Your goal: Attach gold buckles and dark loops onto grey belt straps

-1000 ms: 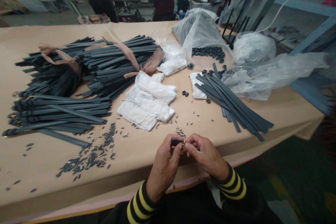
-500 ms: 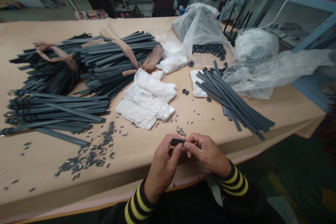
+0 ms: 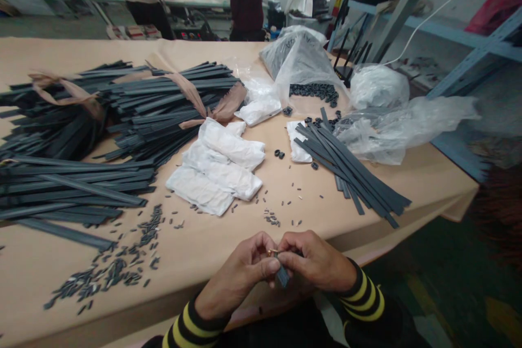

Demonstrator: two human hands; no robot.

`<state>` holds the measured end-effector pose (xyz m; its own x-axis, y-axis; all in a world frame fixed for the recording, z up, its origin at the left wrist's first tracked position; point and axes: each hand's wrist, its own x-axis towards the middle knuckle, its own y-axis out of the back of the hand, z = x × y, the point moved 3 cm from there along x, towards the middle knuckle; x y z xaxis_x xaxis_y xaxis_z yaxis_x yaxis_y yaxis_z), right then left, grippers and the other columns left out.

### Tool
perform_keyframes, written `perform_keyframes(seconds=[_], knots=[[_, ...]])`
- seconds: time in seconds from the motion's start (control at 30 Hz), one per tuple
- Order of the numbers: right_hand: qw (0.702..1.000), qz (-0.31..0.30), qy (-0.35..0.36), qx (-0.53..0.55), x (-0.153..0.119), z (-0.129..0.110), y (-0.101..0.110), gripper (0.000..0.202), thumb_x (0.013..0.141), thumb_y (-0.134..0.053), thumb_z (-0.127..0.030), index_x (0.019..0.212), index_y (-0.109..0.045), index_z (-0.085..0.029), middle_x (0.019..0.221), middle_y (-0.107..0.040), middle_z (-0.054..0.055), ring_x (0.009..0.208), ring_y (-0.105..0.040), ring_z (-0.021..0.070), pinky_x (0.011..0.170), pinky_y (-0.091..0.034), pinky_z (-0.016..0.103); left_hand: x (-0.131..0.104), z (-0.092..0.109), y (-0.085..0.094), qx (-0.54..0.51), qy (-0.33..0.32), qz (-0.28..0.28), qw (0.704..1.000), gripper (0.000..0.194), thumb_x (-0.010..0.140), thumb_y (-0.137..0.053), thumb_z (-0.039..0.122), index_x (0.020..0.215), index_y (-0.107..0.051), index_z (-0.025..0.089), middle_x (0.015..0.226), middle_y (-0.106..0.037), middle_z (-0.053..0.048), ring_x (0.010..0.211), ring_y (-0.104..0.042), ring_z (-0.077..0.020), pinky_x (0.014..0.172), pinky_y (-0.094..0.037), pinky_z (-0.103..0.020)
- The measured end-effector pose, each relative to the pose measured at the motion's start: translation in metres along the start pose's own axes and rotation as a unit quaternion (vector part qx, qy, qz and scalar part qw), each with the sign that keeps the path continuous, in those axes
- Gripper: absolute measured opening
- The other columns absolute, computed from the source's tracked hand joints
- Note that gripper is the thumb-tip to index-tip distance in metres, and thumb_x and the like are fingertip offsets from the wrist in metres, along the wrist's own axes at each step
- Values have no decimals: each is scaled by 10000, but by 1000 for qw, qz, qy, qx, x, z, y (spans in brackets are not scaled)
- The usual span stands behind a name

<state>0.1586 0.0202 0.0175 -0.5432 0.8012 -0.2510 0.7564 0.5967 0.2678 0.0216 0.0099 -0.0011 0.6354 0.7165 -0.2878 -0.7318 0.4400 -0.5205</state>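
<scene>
Both my hands meet just off the table's front edge, fingers pinched round a dark strap whose end hangs down between them. A small gold-coloured metal part shows at its top, between the fingertips. My left hand holds it from the left, thumb across the front. My right hand grips it from the right, fingers curled. Beyond my hands, a few small dark pieces are scattered on the table. Loose flat straps lie to the right.
Bundled straps and a larger heap of small pieces lie left. White wrapped packets sit mid-table. Behind are a clear bag spilling black loops and crumpled plastic. Two people stand in the background.
The strap has turned so its end points down, and the gold-coloured part now shows. My hands have shifted slightly down in view. The camera view has moved, sliding the table's contents left.
</scene>
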Motion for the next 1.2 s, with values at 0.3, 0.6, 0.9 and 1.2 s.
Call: perform_keyframes(seconds=[0.3,0.6,0.9,1.2], knots=[[994,-39,18,99,-3,3,7,352,809,-498,-436,950,-568,-122,756,-617,36,661,-542,114,615,-404,226,7,7,14,73,-33,120,989,207,765,-568,324,714,-461,155,576,-543,18,564,-520,-109,581,-388,-237],[999,9,-7,50,6,7,11,177,847,-464,-264,795,-548,-118,607,-581,-3,547,-487,83,541,-351,201,14,12,10,157,-75,241,955,207,776,-549,309,707,-424,159,557,-542,44,491,-501,-72,498,-390,-185],[997,25,14,-65,15,4,21,153,840,-448,-220,765,-554,-137,579,-589,-18,521,-486,84,532,-352,193,22,23,19,214,5,122,969,218,788,-519,345,792,-520,127,541,-562,11,464,-526,-88,467,-417,-191],[947,189,26,-259,51,14,88,138,819,-491,-255,831,-586,-156,726,-608,15,662,-547,118,618,-400,210,44,18,33,202,-4,150,968,306,812,-458,412,691,-472,132,462,-561,15,365,-468,-56,378,-351,-149]])
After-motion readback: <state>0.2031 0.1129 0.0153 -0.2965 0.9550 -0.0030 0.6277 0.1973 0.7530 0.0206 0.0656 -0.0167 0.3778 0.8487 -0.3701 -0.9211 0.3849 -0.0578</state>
